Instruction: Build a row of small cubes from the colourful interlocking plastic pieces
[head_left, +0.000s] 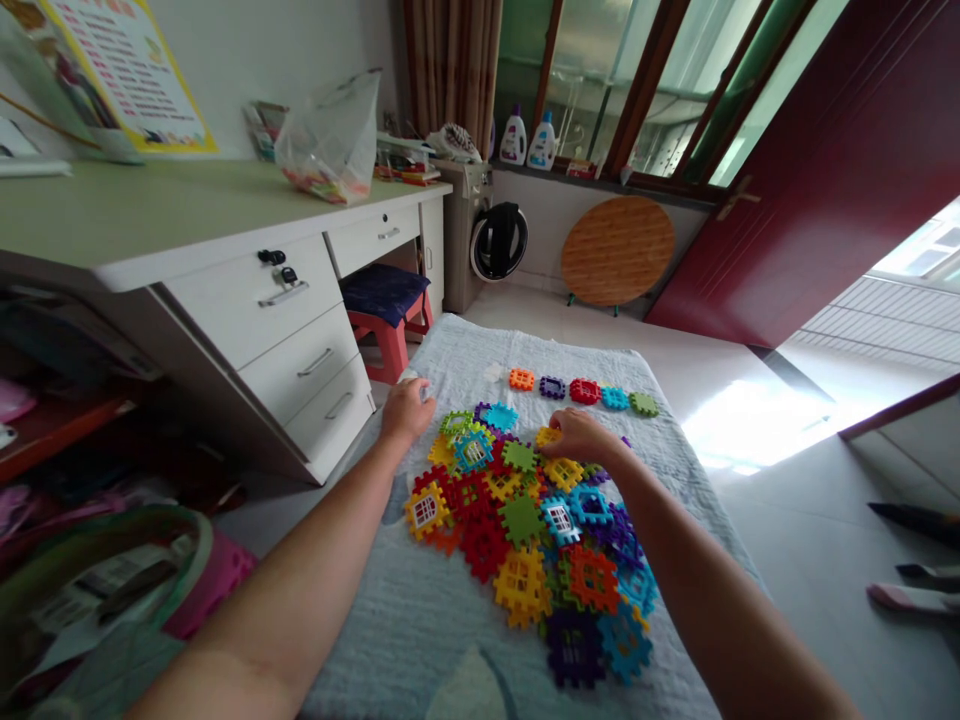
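Gripped yellow notched plastic tile (547, 436) in right hand (583, 436) at 12 o'clock edge of heap of multicoloured notched plastic tiles (525, 530) | rested curled left hand (407, 408) at 10 o'clock on pale blue quilted blanket (420, 620), could not tell whether holding anything | noted row of five tiles (583, 391) farther at 12 o'clock
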